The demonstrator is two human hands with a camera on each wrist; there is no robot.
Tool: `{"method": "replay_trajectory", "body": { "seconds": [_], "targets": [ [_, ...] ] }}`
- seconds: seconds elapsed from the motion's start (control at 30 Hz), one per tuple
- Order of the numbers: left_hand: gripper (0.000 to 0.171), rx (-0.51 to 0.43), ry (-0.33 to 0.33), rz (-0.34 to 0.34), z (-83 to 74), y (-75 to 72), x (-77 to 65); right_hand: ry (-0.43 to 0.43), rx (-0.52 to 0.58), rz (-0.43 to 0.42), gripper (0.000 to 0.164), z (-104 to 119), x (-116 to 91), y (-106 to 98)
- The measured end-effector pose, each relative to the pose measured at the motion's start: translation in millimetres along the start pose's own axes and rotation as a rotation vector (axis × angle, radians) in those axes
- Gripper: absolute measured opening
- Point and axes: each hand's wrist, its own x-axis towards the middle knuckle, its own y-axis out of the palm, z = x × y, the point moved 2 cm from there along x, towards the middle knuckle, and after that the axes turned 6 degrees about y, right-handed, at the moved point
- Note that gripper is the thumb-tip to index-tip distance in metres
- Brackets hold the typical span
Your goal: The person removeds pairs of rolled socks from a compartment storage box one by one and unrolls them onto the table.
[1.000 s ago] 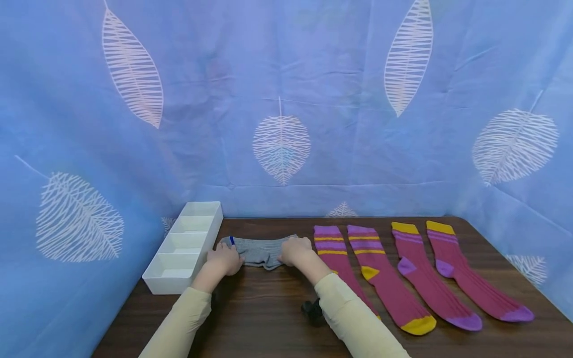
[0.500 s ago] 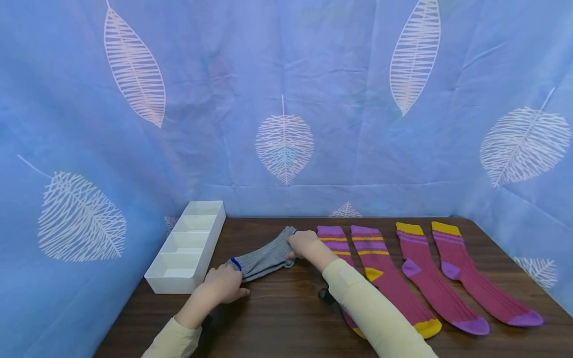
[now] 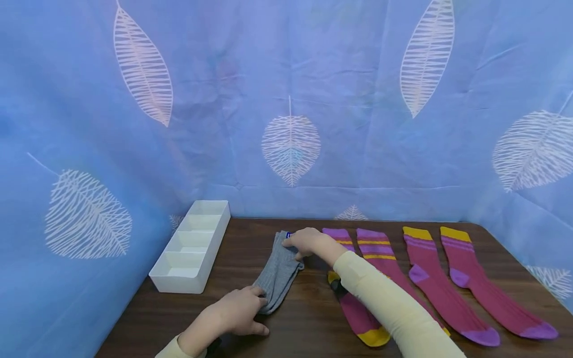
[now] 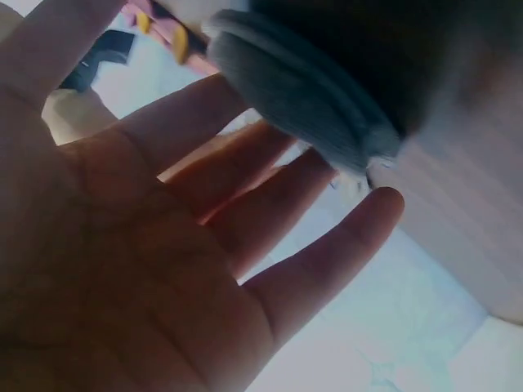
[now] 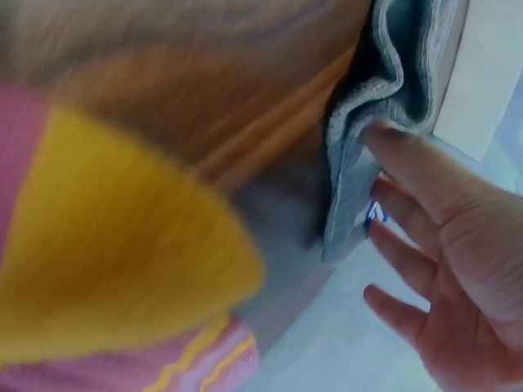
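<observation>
A pair of grey ribbed socks (image 3: 278, 273) lies on the table in the head view, slanting from back right to front left, one layered on the other. My right hand (image 3: 309, 243) pinches the far end, beside a small blue mark; the right wrist view shows its thumb (image 5: 409, 155) pressing into a wavy fold of the grey fabric. At the near end, my left hand (image 3: 235, 313) touches the socks with its fingertips. Its fingers look extended in the left wrist view, where the layered sock edge (image 4: 302, 90) crosses their tips.
Left of the socks stands a white divided tray (image 3: 179, 286) with several compartments. Purple-red socks with yellow trim lie to the right: one sock (image 3: 358, 311) partly under my right forearm, others (image 3: 431, 268) farther right. A blue leaf-patterned cloth (image 3: 286, 59) hangs behind the table.
The grey socks have turned from lying crosswise to pointing toward me. My left hand has come nearer and rightward with their near end; my right hand stays at the far end.
</observation>
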Motion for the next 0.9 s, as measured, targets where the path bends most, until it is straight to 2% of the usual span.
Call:
{"method": "replay_trajectory", "body": {
  "seconds": [0.2, 0.47, 0.63, 0.8, 0.9],
  "targets": [
    [0.066, 0.02, 0.097, 0.006, -14.7, 1.9, -2.7, -0.073, 0.044, -0.023, 0.057, -11.5, 1.2, 0.4],
    [0.078, 0.067, 0.153, 0.03, -33.7, 14.1, 0.8, -0.101, 0.032, -0.04, 0.055, -15.4, 2.3, 9.1],
    [0.082, 0.075, 0.194, 0.044, -35.4, 20.1, 6.4, -0.11, 0.046, -0.04, 0.056, -20.9, -1.8, 10.3],
    [0.081, 0.065, 0.204, 0.059, -40.3, 19.0, 13.9, -0.094, 0.065, -0.028, 0.056, -26.2, -6.6, 11.1],
    [0.081, 0.062, 0.189, 0.054, -46.7, 15.0, 17.4, -0.078, 0.066, -0.032, 0.056, -30.8, -9.2, 11.9]
  ]
}}
